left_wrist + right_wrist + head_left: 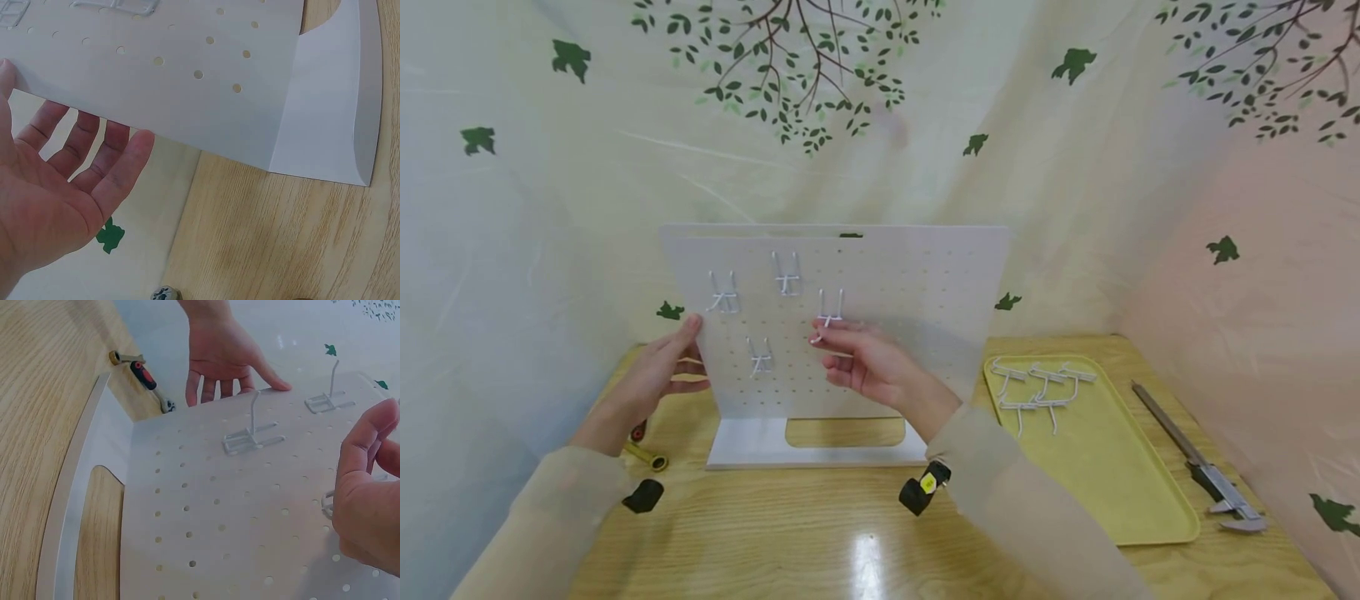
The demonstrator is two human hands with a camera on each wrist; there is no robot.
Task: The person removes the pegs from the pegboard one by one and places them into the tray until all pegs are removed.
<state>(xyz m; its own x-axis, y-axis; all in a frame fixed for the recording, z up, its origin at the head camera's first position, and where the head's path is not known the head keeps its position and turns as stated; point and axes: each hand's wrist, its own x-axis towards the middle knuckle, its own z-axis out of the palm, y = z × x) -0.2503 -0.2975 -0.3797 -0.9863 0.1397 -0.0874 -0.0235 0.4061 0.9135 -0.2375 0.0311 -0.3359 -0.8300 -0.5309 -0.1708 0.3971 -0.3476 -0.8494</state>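
Observation:
A white pegboard (pixel 925 333) stands upright on its white base. At its left edge my left hand (pixel 662 371) grips the board, thumb at the front side and fingers behind the edge, as the left wrist view shows. My right hand (pixel 876 371) pinches a white wire hook (pixel 830 317) whose two prongs lie against the board's face near the middle. Three more hooks sit on the board: one upper left (pixel 723 302), one near the top (pixel 787 279), and a lower one (pixel 760 358). In the right wrist view, the fingers partly hide the pinched hook.
On the right of the wooden table lies a yellow tray (pixel 1120 492) with several white hooks (pixel 1048 404). A caliper (pixel 1187 450) lies beyond its right side. Behind my left forearm are a brass-coloured wrench (pixel 646 456) and a red-and-black-handled tool (pixel 144 375). A leaf-printed curtain hangs behind.

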